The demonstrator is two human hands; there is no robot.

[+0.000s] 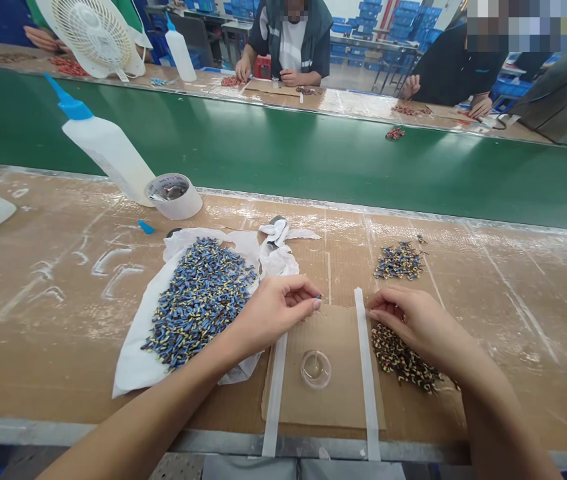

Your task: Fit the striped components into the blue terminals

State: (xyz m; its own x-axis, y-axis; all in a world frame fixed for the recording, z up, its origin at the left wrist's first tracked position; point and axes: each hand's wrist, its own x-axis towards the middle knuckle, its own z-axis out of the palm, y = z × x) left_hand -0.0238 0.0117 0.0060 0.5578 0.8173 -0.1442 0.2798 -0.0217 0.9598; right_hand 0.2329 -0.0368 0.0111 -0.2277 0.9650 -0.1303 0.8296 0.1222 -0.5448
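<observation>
Bag of parts beside left hand, pinching a blue part; right hand curled, grip unclear.

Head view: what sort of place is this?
Most likely a factory assembly line. A long green conveyor belt runs between workbenches, co-workers sit across it handling small parts, and a heap of tiny blue components lies by the left hand, which pinches one blue component.

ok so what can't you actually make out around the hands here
Head view only:
- tiny piece pinched by the left hand: too small to identify.
- right hand: turned away, so whether it holds anything is hidden.
- dark pile: partly under that hand.
- clear dish: contents too small.
</observation>
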